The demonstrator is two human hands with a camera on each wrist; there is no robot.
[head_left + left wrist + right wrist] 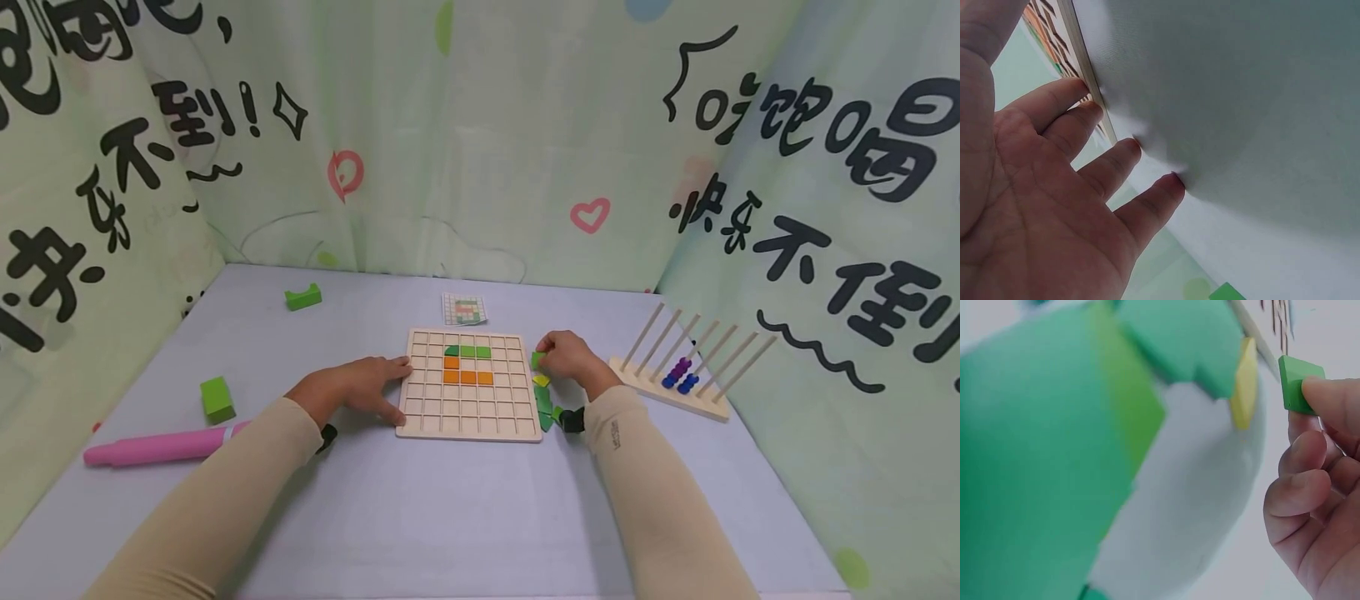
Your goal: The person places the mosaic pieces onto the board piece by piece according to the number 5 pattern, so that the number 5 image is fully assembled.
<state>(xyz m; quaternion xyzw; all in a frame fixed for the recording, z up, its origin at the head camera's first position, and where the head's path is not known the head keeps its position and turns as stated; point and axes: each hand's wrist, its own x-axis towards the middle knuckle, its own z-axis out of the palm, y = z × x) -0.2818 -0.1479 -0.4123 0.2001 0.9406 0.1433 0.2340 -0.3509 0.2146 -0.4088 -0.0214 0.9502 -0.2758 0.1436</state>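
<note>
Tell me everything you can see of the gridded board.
The gridded board is pale, squarish and wood-looking, with rounded corners and strips dividing it into cells. It lies flat on the pale table. Three green pieces sit in a row in its far half; nearer the person are four orange pieces: three in a row, one just behind that row's left end. The left grip touches its left edge; loose pieces lie along its right side.

The gridded wooden board [468,409] lies flat, partly filled — a green tile [1294,381], perhaps square, is pinched beside it.
</note>
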